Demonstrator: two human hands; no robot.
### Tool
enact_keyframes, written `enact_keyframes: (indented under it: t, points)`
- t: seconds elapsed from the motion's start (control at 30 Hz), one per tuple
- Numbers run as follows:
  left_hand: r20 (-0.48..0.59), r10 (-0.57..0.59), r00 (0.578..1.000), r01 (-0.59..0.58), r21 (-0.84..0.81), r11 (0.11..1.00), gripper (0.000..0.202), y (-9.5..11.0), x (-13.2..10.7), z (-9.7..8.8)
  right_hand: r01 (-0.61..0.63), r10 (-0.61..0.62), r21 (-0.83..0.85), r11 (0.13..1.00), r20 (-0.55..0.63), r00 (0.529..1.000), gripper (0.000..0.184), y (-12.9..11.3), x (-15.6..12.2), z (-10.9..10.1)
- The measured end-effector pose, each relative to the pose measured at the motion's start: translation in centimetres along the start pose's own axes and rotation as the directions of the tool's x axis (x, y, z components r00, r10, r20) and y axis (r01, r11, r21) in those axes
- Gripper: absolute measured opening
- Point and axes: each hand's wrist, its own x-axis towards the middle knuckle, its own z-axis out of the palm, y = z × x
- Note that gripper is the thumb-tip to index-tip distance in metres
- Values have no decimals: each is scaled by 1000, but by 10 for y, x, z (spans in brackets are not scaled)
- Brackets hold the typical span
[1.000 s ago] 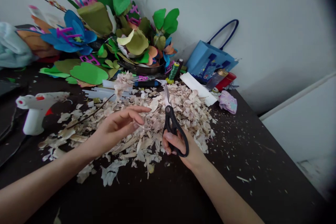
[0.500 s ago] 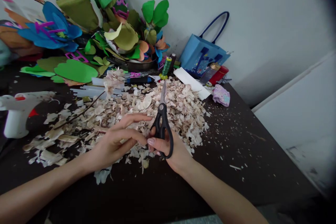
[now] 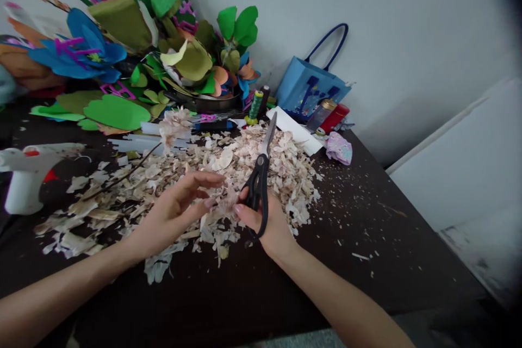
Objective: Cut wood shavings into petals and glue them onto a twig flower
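Note:
Black-handled scissors (image 3: 261, 174) rest in my right hand (image 3: 273, 223), blades closed and pointing away from me. The thumb and fingertips of this hand are pinched together beside a pale petal-like piece (image 3: 228, 207), but whether they grip it is unclear. My left hand (image 3: 173, 209) hovers just left of it, fingers curved and apart, with nothing visible in them. Under both hands spreads a heap of dry, pale petal-like scraps (image 3: 285, 174). A thin brown stem with a pale flower head (image 3: 174, 128) lies across the heap's left part.
A white glue gun (image 3: 26, 179) stands at left near translucent glue sticks (image 3: 142, 142). Behind are colourful felt-like flowers and leaves (image 3: 116, 111), a pan (image 3: 212, 102) and thread spools (image 3: 255, 104). At back right are a blue bag (image 3: 299, 87), jars and a purple cloth bundle (image 3: 339, 148).
My left hand has drawn slightly away from my right, and its fingers have spread. The scissors have tilted to the right. The pale piece between the hands now shows more.

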Motion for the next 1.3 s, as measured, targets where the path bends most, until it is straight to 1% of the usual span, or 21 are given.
enact_keyframes:
  t: [0.07, 0.13, 0.2, 0.23, 0.3, 0.4, 0.5, 0.67, 0.83, 0.93, 1.0, 1.17, 1.3]
  points:
    - [31, -150, 988, 151, -8, 989, 24, 0, 1, 0, 41, -42, -67, 997, -10, 999, 30, -2, 0, -1]
    - [126, -259, 958, 266, -41, 963, 33, -1, 1, 1, 74, -76, -118, 990, -14, 997, 27, -2, -1, -2]
    - [222, -317, 922, 350, -127, 928, 37, -2, 0, 3, 98, -100, -163, 982, -8, 995, 24, -1, -1, -1]
    - [252, -336, 907, 385, -179, 905, 37, -3, -1, 5, 106, -108, -179, 978, -4, 994, 23, -1, -2, -1]
    - [276, -378, 884, 448, -265, 854, 32, -4, -2, 7, 108, -109, -194, 975, 6, 994, 22, 1, -3, 0]
    - [277, -436, 856, 512, -348, 785, 27, -4, -2, 10, 103, -103, -199, 975, 11, 995, 20, 4, -4, 2]
    - [244, -457, 856, 518, -406, 753, 25, -3, -2, 10, 95, -97, -224, 970, 5, 995, 20, 5, -4, 2]
    - [138, -450, 882, 464, -414, 783, 20, -3, -1, 10, 93, -93, -238, 967, 11, 996, 20, 9, -3, 2]
    - [144, -439, 887, 454, -449, 770, 20, -7, -2, 12, 110, -110, -235, 966, 12, 994, 19, 10, -2, 1]
    - [157, -462, 873, 478, -464, 746, 20, -6, -3, 12, 89, -87, -218, 972, 16, 996, 20, 10, -2, 2]
    - [144, -473, 869, 480, -475, 738, 20, -5, -2, 11, 78, -75, -190, 979, 24, 997, 22, 11, -2, 3]
    - [80, -421, 903, 400, -508, 762, 19, -8, 0, 5, 80, -72, -150, 985, 60, 996, 26, 11, -2, 0]
    - [60, -403, 913, 373, -520, 769, 17, -11, 2, -2, 87, -80, -155, 984, 52, 995, 26, 8, -1, -2]
